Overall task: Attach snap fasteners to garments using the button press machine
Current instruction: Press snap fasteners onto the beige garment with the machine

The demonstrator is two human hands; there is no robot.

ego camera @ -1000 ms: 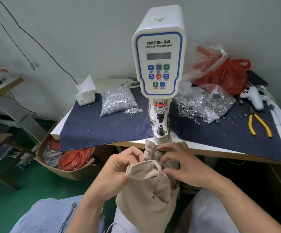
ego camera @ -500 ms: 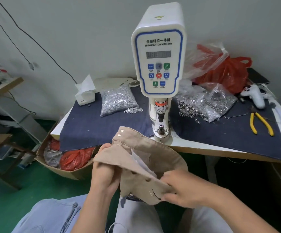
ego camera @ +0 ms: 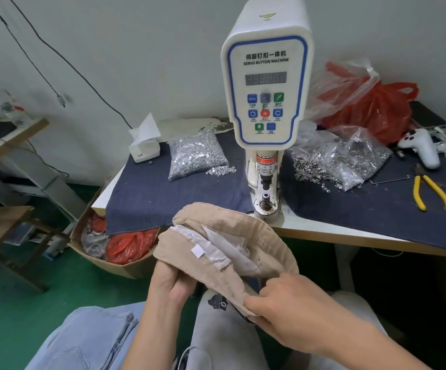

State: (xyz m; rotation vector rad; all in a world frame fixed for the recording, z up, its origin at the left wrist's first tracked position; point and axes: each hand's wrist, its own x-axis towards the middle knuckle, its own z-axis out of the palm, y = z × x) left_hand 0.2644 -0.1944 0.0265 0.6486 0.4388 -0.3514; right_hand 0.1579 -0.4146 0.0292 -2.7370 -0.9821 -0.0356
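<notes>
Both hands grip the beige garment [ego camera: 224, 252] over the lap: left hand [ego camera: 172, 283] underneath, right hand [ego camera: 291, 303] pinching its edge. Beyond stands the button press machine [ego camera: 267, 102], flanked by plastic bags of snap fasteners [ego camera: 196, 156], [ego camera: 350, 161].

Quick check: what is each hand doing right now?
Left hand: grips the beige fabric garment from below.
Right hand: pinches the garment's near edge.

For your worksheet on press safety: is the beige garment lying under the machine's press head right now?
No: both hands, left and right, hold the beige garment in front of the table edge, clear of the press head.
</notes>
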